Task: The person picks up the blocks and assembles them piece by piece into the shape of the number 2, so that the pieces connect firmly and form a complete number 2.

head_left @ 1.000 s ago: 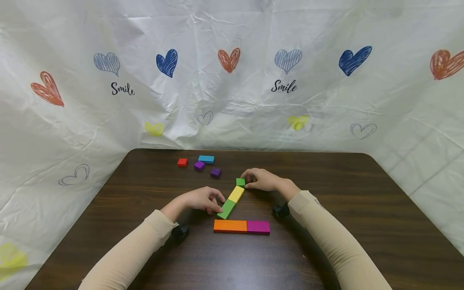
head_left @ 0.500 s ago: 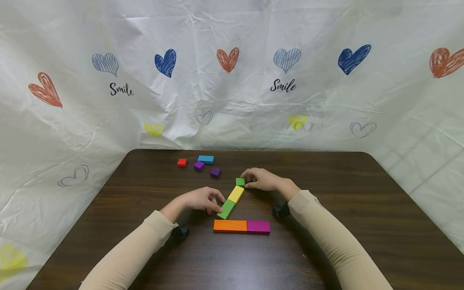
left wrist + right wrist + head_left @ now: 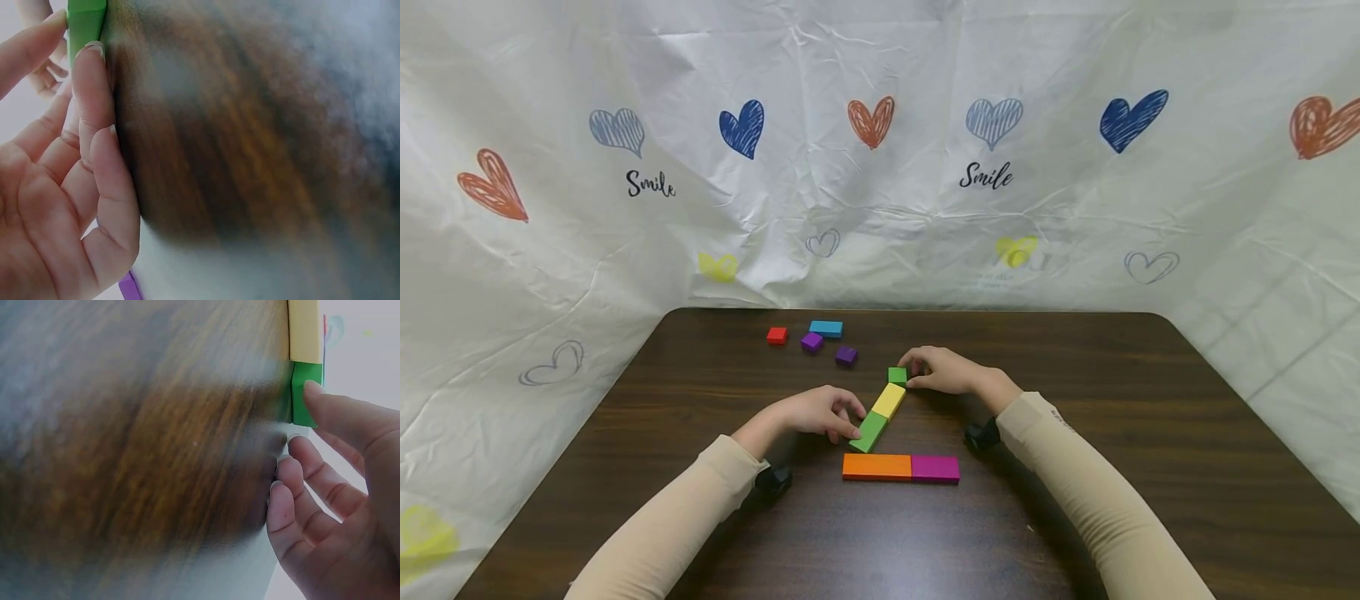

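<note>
In the head view, a long green block point(image 3: 870, 432), a yellow block point(image 3: 889, 402) and a small green block point(image 3: 897, 376) lie end to end in a slanting row. My left hand point(image 3: 820, 412) pinches the long green block by its near left end; the left wrist view shows thumb and fingertips on this block point(image 3: 86, 22). At the row's far end my right hand point(image 3: 946, 372) holds the small green block between thumb and index finger. In the right wrist view the thumb presses that block point(image 3: 302, 406), which meets the yellow block point(image 3: 304, 331).
Nearer on the dark wooden table point(image 3: 865, 542), an orange block point(image 3: 877, 467) and a magenta block point(image 3: 935, 469) form a straight row. Farther back lie a red block point(image 3: 777, 336), a blue block point(image 3: 827, 329), a purple block point(image 3: 812, 342) and a dark purple block point(image 3: 846, 357).
</note>
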{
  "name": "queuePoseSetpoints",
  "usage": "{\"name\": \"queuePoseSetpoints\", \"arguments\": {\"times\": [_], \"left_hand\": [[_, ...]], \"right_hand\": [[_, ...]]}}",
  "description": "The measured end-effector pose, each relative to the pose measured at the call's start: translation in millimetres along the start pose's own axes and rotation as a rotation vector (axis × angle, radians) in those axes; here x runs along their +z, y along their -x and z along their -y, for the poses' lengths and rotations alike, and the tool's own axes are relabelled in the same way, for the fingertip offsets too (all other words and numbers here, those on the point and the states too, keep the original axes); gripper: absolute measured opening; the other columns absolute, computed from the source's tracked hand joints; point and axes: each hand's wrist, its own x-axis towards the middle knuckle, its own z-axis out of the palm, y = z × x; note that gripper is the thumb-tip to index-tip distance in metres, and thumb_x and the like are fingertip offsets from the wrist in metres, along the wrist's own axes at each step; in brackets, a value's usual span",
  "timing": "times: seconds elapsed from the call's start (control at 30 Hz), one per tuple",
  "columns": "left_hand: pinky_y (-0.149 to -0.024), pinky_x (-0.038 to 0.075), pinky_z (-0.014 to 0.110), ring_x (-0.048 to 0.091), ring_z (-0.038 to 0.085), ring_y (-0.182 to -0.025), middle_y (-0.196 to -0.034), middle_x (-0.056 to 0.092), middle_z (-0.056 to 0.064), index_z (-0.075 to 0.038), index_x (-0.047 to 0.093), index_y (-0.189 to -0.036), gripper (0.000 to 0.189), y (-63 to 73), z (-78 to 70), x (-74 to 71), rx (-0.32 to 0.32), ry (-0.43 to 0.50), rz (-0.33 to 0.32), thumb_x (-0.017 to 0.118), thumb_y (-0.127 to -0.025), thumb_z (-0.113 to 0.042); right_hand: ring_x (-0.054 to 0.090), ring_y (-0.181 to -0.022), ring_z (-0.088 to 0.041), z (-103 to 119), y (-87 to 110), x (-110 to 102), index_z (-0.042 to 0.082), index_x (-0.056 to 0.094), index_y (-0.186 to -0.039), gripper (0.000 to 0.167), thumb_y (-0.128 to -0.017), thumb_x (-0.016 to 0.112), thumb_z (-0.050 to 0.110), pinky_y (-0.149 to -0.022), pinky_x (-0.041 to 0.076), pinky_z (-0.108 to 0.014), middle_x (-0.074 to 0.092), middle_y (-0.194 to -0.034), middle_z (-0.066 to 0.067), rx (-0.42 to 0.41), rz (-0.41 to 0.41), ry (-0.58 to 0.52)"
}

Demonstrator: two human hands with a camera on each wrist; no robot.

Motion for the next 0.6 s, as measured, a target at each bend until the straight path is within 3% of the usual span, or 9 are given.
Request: {"name": "queuePoseSetpoints", "arguments": {"times": [0.6], "left_hand": [[-0.067,0.046,0.025,0.061,0.012,-0.066,-0.078,0.069,0.0,-0.003,0.066,-0.119,0.029,0.6,0.0,0.4,0.006,-0.004,-0.008,0.074,-0.095,-0.015]], "right_hand": [[0.051,-0.083,-0.018,1.6,3.4,1.6,0.003,0.062,-0.126,0.032,-0.1,0.07,0.019,-0.078,0.046,-0.035,0.059,-0.106,-0.006,0.012,-0.019,-0.011]]}}
